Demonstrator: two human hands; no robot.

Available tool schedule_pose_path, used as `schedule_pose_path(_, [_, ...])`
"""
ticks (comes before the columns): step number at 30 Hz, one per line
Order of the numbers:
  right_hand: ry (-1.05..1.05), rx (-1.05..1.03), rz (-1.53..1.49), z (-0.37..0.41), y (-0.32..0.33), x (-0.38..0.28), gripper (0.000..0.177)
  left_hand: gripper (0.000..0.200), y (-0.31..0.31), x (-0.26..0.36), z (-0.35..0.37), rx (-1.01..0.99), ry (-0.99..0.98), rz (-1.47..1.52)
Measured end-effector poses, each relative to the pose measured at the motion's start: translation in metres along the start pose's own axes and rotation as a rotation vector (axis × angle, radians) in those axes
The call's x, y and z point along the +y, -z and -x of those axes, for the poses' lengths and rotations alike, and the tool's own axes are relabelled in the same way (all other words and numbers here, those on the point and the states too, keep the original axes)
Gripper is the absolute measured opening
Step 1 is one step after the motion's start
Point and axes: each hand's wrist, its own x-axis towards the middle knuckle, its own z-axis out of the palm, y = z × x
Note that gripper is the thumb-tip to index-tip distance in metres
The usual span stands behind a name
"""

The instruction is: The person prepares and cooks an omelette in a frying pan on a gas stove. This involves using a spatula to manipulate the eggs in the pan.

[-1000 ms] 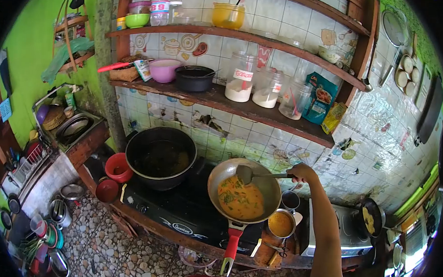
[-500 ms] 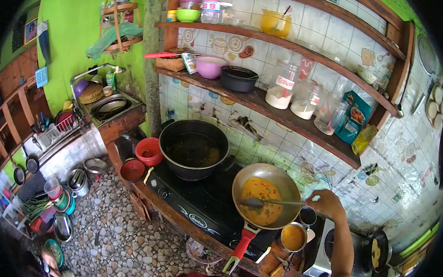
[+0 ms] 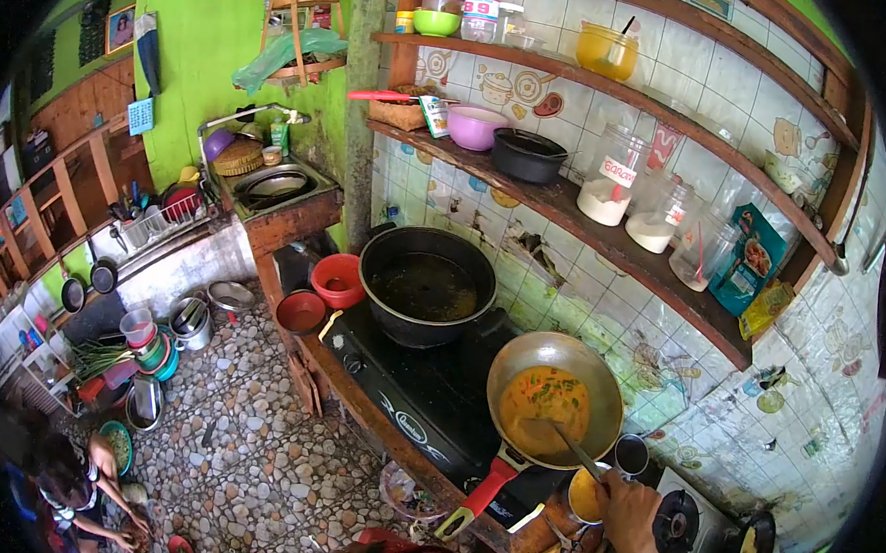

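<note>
My right hand [image 3: 635, 517] is closed around the handle of a spatula [image 3: 579, 450], at the lower right. The spatula's blade dips into orange sauce [image 3: 545, 402] with red and green bits. That sauce lies in a frying pan [image 3: 606, 370] on the black gas stove [image 3: 383, 374]; the pan's red handle [image 3: 489, 487] points toward me. Beside my hand stands a small metal pot [image 3: 585, 496] with more orange sauce, partly covered by the hand. A dark-looking cup [image 3: 632, 454] is just behind it. My left hand is out of view.
A large black pot [image 3: 425, 326] with dark liquid sits on the stove's left side, near two red bowls [image 3: 339, 279]. Jars [image 3: 609, 175] line the wooden shelf [image 3: 528, 191] above. A second stove [image 3: 685, 530] stands at right. Another person [image 3: 62, 477] crouches at lower left.
My right hand has come down and nearer to me, and the spatula now slants toward me instead of lying across the pan. The view has shifted left, bringing the other person further into view.
</note>
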Motion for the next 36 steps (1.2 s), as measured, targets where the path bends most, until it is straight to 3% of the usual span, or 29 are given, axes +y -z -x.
schedule_pose_path(6, [-0.081, 0.122, 0.016, -0.037, -0.061, 0.035, 0.021, 0.064, 0.008, 0.019, 0.018, 0.085, -0.044, 0.000])
schedule_pose_path(7, [-0.128, 0.123, 0.046, -0.048, -0.069, 0.039, 0.022, 0.065, 0.021, 0.021, 0.026, 0.137, -0.055, 0.004])
schedule_pose_path(11, [-0.404, 0.125, -0.322, -0.061, -0.047, 0.060, 0.021, 0.065, 0.083, 0.035, 0.077, 0.427, -0.101, 0.034])
schedule_pose_path(13, [-0.288, 0.263, -0.408, -0.057, -0.074, 0.096, 0.022, 0.065, 0.115, 0.035, 0.118, 0.597, -0.118, 0.046])
schedule_pose_path(15, [-0.325, 0.223, -0.578, -0.056, -0.088, 0.113, 0.021, 0.065, 0.139, 0.034, 0.157, 0.743, -0.130, 0.053])
schedule_pose_path(17, [-0.286, 0.090, -0.288, -0.040, -0.082, 0.112, 0.036, 0.066, 0.150, 0.039, 0.184, 0.837, -0.144, 0.055])
schedule_pose_path(20, [-0.395, 0.073, -0.429, -0.029, -0.074, 0.087, 0.030, 0.066, 0.156, 0.053, 0.206, 0.903, -0.161, 0.046])
schedule_pose_path(21, [-0.393, 0.070, -0.428, -0.026, -0.098, 0.097, 0.030, 0.066, 0.154, 0.057, 0.210, 0.911, -0.162, 0.043])
schedule_pose_path(23, [0.066, 0.488, -0.183, -0.018, -0.167, 0.123, 0.026, 0.066, 0.151, 0.068, 0.213, 0.920, -0.171, 0.038])
schedule_pose_path(24, [-0.157, 0.168, -0.617, -0.016, -0.112, 0.088, 0.026, 0.066, 0.149, 0.074, 0.211, 0.918, -0.175, 0.036])
schedule_pose_path(28, [-0.152, 0.138, -0.705, 0.002, -0.117, 0.082, 0.025, 0.067, 0.132, 0.103, 0.185, 0.871, -0.204, 0.032])
schedule_pose_path(31, [-0.097, -0.076, -0.975, 0.017, -0.100, 0.093, 0.022, 0.067, 0.102, 0.125, 0.148, 0.766, -0.213, 0.029])
schedule_pose_path(34, [-0.219, -0.036, -0.899, 0.035, -0.078, 0.100, 0.028, 0.068, 0.044, 0.153, 0.088, 0.550, -0.220, 0.024])
schedule_pose_path(35, [-0.294, 0.088, -0.772, 0.040, -0.098, 0.110, 0.019, 0.068, 0.018, 0.164, 0.066, 0.460, -0.222, 0.021])
schedule_pose_path(36, [-0.358, 0.081, -0.777, 0.039, -0.082, 0.104, 0.018, 0.068, -0.008, 0.175, 0.047, 0.373, -0.226, 0.017])
